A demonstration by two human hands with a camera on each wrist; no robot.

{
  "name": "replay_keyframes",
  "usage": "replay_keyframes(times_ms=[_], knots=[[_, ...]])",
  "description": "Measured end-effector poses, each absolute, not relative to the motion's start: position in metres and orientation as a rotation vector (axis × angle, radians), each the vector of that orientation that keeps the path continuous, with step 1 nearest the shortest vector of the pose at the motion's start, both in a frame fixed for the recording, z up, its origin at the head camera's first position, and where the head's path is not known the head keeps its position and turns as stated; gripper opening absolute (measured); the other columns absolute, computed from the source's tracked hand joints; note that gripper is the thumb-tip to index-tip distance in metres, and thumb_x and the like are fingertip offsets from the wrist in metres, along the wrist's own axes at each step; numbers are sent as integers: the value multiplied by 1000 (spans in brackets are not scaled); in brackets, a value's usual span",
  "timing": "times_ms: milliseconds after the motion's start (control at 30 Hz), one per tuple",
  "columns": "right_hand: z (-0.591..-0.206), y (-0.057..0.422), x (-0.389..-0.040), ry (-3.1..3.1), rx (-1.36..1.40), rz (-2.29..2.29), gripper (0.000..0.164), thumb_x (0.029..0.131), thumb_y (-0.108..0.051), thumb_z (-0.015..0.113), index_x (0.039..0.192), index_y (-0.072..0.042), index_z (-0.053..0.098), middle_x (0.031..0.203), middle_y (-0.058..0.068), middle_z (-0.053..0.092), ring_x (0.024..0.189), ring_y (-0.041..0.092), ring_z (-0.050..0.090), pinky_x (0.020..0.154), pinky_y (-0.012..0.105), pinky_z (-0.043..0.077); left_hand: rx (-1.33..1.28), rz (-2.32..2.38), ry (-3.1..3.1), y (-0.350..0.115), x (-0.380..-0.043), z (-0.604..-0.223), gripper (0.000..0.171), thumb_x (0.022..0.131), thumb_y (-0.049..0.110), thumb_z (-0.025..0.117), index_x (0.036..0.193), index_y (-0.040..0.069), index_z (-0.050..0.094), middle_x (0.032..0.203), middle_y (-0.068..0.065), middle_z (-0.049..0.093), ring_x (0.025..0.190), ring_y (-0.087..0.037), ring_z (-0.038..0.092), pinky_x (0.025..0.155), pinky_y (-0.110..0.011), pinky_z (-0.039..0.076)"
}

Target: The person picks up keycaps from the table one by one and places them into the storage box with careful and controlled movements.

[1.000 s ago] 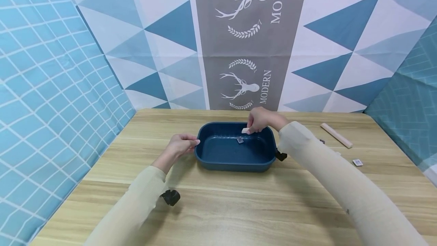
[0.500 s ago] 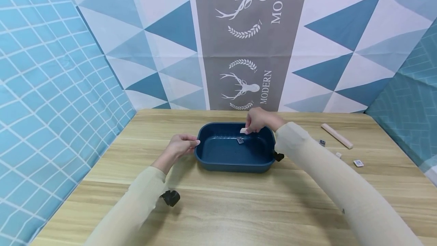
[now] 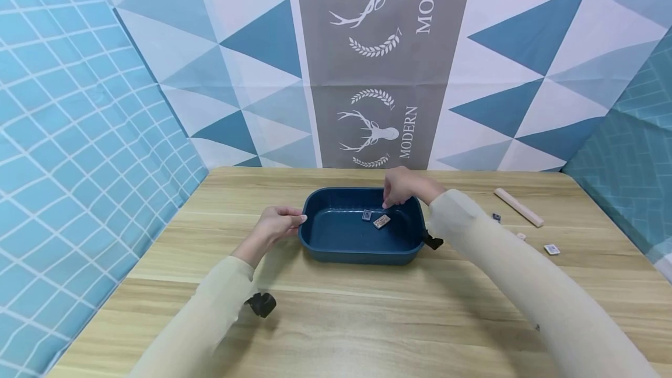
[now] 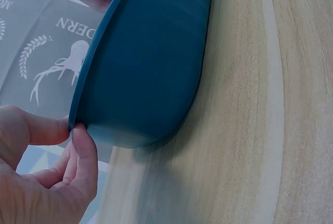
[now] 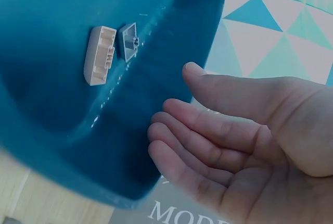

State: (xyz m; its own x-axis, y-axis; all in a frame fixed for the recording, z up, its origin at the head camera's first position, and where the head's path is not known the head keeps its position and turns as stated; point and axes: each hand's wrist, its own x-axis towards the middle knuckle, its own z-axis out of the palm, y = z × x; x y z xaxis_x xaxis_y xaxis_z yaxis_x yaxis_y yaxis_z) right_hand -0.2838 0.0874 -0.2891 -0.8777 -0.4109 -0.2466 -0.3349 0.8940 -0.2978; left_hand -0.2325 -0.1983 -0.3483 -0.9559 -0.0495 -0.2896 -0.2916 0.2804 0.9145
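Note:
On the table stands a dark blue rectangular basin point(image 3: 362, 256). My left hand point(image 3: 276, 224) pinches its left rim between thumb and fingers, as the left wrist view also shows. Inside lie two keyboard keycaps: a wider pale pink one point(image 5: 99, 56) and a smaller grey one point(image 5: 128, 42), both with hollow undersides showing in the right wrist view. Over the basin's far right part hovers my right hand point(image 3: 401, 186), its fingers loosely bent and thumb apart, holding nothing. The keycaps lie a little away from its fingertips.
Right of the basin, on the wooden table point(image 3: 336, 319), lie a long pale pink spacebar keycap point(image 3: 518, 207), a dark small keycap point(image 3: 496, 217) and a white one point(image 3: 551, 249). Another small pale piece point(image 3: 521, 236) is partly behind the right sleeve. Patterned cloth hangs behind.
The right hand has let go of the pale pink keycap, which has dropped into the basin beside the grey one. The grey keycap has shifted slightly left. The left hand keeps its place.

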Motion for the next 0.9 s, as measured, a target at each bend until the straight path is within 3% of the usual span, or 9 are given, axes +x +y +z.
replay_keyframes(times_ms=[567,900], knots=[[-291,129,-276,2776,-664,-443,14,86,-17,71,92,-4,73,81,7,72,66,12,61,62,25,53,-340,1706,2353,-199,-233,-348,31,90,9,65,117,-5,60,103,-8,62,76,-7,60,71,-17,57],[-295,147,-265,2830,-732,-631,17,87,-14,70,97,-1,72,92,11,73,83,18,67,78,36,58,-347,1709,2354,-199,-233,-347,31,90,8,66,117,-5,60,101,-7,62,75,-7,60,70,-16,56]])
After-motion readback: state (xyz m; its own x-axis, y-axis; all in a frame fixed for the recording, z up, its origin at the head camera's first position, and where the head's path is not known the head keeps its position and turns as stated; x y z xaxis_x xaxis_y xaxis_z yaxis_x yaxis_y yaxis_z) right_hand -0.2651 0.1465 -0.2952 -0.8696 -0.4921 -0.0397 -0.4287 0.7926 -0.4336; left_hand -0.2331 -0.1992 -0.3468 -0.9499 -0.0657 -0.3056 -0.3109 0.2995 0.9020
